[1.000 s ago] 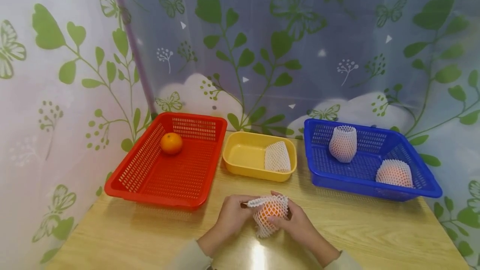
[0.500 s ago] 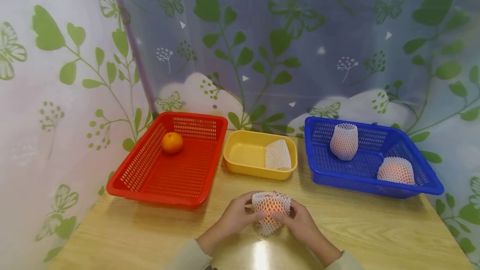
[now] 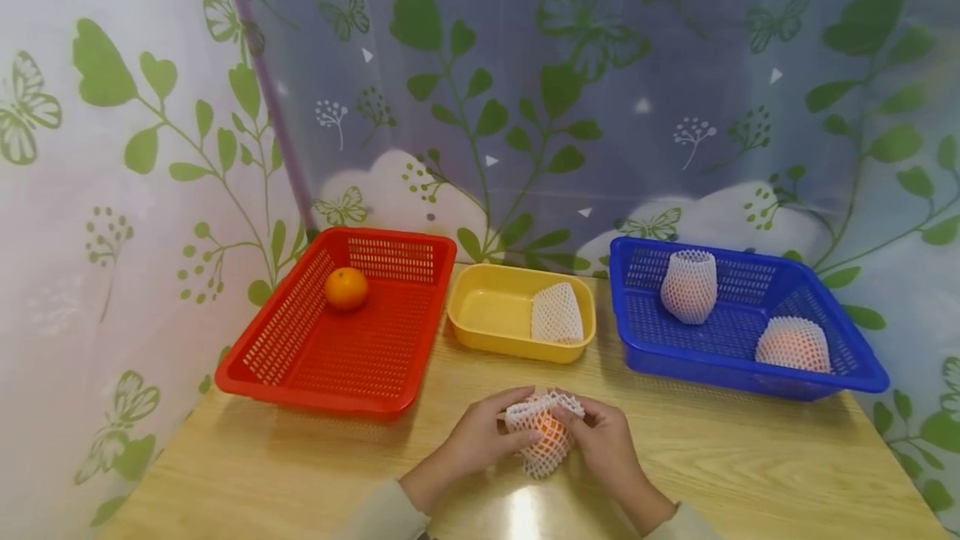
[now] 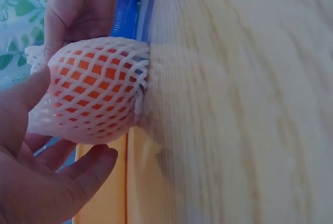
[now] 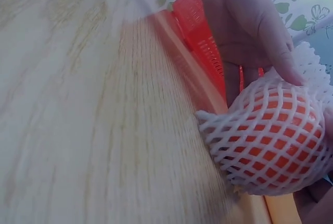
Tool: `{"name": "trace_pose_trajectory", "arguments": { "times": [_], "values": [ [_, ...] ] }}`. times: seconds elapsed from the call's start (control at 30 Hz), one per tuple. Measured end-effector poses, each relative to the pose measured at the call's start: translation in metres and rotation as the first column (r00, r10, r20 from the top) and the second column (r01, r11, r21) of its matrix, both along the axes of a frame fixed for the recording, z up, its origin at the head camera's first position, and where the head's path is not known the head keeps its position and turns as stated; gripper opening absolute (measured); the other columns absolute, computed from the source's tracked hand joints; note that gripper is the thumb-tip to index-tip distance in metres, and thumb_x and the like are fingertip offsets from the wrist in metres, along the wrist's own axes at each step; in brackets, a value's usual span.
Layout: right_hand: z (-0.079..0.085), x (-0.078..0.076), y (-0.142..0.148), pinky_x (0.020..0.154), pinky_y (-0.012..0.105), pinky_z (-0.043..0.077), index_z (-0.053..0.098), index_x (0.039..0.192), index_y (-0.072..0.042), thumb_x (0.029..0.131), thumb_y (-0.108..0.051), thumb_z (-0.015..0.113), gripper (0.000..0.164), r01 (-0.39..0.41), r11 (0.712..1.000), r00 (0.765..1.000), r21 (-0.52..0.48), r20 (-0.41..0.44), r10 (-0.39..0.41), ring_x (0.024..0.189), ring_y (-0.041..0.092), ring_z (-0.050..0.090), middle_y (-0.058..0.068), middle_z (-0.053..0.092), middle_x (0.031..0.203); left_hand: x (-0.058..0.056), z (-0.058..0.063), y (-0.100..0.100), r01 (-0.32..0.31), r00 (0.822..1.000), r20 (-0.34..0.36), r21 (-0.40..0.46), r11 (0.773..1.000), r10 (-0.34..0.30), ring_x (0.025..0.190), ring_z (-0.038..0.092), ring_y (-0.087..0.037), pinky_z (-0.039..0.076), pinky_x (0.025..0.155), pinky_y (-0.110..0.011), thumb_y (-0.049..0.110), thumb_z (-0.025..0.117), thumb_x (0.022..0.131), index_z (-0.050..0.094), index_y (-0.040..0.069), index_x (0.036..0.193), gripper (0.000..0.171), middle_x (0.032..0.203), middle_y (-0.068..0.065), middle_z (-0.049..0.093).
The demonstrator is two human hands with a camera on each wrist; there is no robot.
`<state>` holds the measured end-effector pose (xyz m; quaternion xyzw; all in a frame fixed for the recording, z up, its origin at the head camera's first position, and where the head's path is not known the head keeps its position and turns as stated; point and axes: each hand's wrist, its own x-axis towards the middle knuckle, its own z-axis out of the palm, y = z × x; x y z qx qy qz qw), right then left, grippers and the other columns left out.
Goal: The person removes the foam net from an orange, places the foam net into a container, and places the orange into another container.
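Note:
An orange in a white foam net sleeve point(image 3: 550, 440) is held between both hands just above the wooden table. My left hand point(image 3: 474, 440) grips its left side, thumb at the front and fingers behind. With thumb and fingers, my right hand point(image 3: 611, 444) pinches the sleeve's upper rim on the right. The left wrist view shows the orange's skin through the stretched mesh point(image 4: 96, 88). The narrow, gathered end of the foam net point(image 5: 213, 130) points toward the table in the right wrist view. Some fingertips are hidden behind the fruit.
A red basket point(image 3: 408, 382) at the left holds a bare orange point(image 3: 347, 288). Behind the hands, a yellow tray point(image 3: 480, 344) contains flat foam net sleeves point(image 3: 557, 312). To the right, a blue basket point(image 3: 720, 369) holds two net-wrapped fruits point(image 3: 689, 286). A patterned curtain point(image 3: 510, 107) hangs behind.
The sleeve's rim, earlier bunched toward the left hand, now stands spread around the orange's top. My right thumb has moved up from the orange's front to the rim. The baskets have not moved.

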<state>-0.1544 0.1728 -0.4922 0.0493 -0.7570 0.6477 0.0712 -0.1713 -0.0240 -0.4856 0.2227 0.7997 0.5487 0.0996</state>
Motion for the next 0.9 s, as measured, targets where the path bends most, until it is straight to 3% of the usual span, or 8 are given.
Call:
{"name": "trace_pose_trajectory", "arguments": {
  "times": [0.17,0.27,0.4,0.53,0.7,0.9],
  "values": [
    [-0.0012,-0.0017,0.003,0.086,0.02,0.051,0.062,0.124,0.004,0.09,-0.01,0.069,0.038,-0.09,0.995,0.996,0.038,0.003,0.09,0.105,0.008,0.062,0.019,0.062,0.127,0.0,0.0011,0.0,-0.006,1.0,-0.011,-0.002,1.0,0.006,0.127,0.051,-0.028,0.051,0.091,-0.026,0.023,0.071,0.089,0.051,0.004,0.139,0.058,0.142,-0.012,0.051],
    [-0.0042,-0.0021,0.0051,0.089,0.019,0.049,0.054,0.135,0.0,0.091,-0.014,0.068,0.048,-0.148,0.986,0.987,0.073,0.069,0.143,0.111,0.011,0.059,0.018,0.056,0.134,-0.0001,0.0005,-0.0001,-0.008,1.0,0.018,0.037,0.999,0.007,0.124,0.053,-0.028,0.052,0.09,-0.028,0.018,0.071,0.089,0.055,0.004,0.136,0.052,0.139,-0.012,0.054],
    [-0.0064,-0.0016,0.0063,0.09,0.019,0.048,0.049,0.14,-0.003,0.093,-0.017,0.066,0.052,-0.21,0.973,0.971,0.094,0.136,0.196,0.112,0.016,0.059,0.018,0.058,0.132,-0.0005,-0.0009,0.0,-0.021,1.0,0.018,0.051,0.998,0.02,0.121,0.056,-0.028,0.053,0.089,-0.029,0.016,0.072,0.088,0.061,0.007,0.131,0.046,0.136,-0.01,0.057],
    [-0.0049,-0.001,0.0064,0.092,0.019,0.046,0.046,0.142,-0.002,0.096,-0.018,0.063,0.051,-0.252,0.963,0.961,0.092,0.143,0.238,0.113,0.016,0.058,0.02,0.057,0.133,-0.0008,-0.0007,0.0006,-0.089,0.995,-0.034,0.024,0.996,0.089,0.114,0.062,-0.024,0.053,0.086,-0.025,0.014,0.075,0.085,0.069,0.01,0.121,0.036,0.127,-0.006,0.064],
    [-0.0051,0.0,0.0062,0.095,0.018,0.044,0.049,0.14,-0.001,0.095,-0.015,0.063,0.05,-0.248,0.965,0.964,0.081,0.122,0.238,0.114,0.008,0.056,0.017,0.054,0.138,-0.0003,-0.0022,0.0036,-0.206,0.971,-0.113,0.05,0.977,0.211,0.092,0.07,-0.018,0.055,0.077,-0.022,0.008,0.079,0.079,0.076,0.005,0.101,0.022,0.103,-0.006,0.073],
    [-0.0083,0.0006,0.0076,0.095,0.018,0.044,0.05,0.139,0.001,0.093,-0.011,0.065,0.049,-0.24,0.969,0.967,0.064,0.099,0.234,0.114,0.002,0.055,0.017,0.051,0.14,-0.0002,-0.0035,0.0053,-0.243,0.963,-0.1,0.063,0.968,0.249,0.08,0.067,-0.01,0.054,0.071,-0.021,0.013,0.078,0.081,0.076,0.005,0.097,0.018,0.093,-0.005,0.075]
  ]
}}
